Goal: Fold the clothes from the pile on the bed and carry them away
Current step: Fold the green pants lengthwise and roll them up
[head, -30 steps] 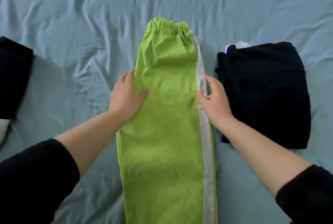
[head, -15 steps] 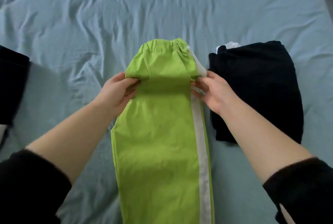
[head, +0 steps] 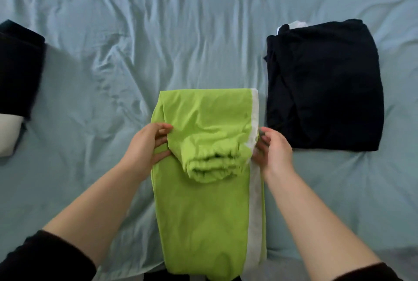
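Lower centre, trousers (head: 203,219) on the bed sheet (head: 181,32), waistband end doubled over the legs, left hand (head: 147,145) and right hand (head: 274,153) at its side edges, folded stack (head: 325,86) at right, another pile (head: 18,68) far left.

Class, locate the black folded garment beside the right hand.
Head view: the black folded garment lies on the bed sheet, right of the green trousers, just beyond the right hand.

1. Long lime-green fabric trousers (head: 203,213), at 6 o'clock, are plain apart from one white side stripe (head: 255,224).
2. Wrinkled pale blue bed sheet (head: 158,32) is unpatterned.
3. Folded black fabric garment (head: 325,86), at 2 o'clock, is solid black.
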The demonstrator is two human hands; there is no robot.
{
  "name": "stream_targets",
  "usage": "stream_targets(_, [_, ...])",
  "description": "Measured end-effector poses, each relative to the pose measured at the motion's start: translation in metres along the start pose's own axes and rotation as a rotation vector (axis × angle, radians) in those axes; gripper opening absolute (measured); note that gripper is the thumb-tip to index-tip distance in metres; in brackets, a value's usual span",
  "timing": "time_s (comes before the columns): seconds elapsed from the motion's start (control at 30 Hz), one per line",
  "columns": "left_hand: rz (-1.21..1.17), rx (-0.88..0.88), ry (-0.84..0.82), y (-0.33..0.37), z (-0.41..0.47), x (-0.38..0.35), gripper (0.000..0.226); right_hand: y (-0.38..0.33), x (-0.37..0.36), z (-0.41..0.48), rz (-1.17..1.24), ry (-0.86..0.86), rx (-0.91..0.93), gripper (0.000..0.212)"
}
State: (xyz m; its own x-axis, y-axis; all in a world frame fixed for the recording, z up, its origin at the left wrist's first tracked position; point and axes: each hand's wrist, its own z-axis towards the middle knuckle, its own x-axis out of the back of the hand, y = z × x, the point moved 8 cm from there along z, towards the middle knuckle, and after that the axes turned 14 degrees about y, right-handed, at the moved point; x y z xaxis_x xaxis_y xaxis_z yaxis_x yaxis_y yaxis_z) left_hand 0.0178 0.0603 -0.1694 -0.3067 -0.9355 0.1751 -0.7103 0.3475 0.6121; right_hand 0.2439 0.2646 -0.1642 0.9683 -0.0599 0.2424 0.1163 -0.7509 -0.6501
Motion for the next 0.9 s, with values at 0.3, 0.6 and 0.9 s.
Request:
stream_targets(0.3, [0.256, -0.056, 0.060, -0.033, -0.035, -0.006, 0.017, 0.024, 0.002, -0.030, -0.471, -0.219, 0.114, 0.028])
stream_targets(0.6, [0.338, -0.028, 0.051, -0.067, -0.043, 0.006, 0.014, 0.038, 0.019, -0.020, -0.715, -0.271, 0.358, 0.023])
stream_targets(0.9, [0.369, -0.088, 0.322, -0.047, -0.034, 0.039, 0.077, 0.018, 0.037, 0.002, -0.667, -0.204, 0.241, 0.049])
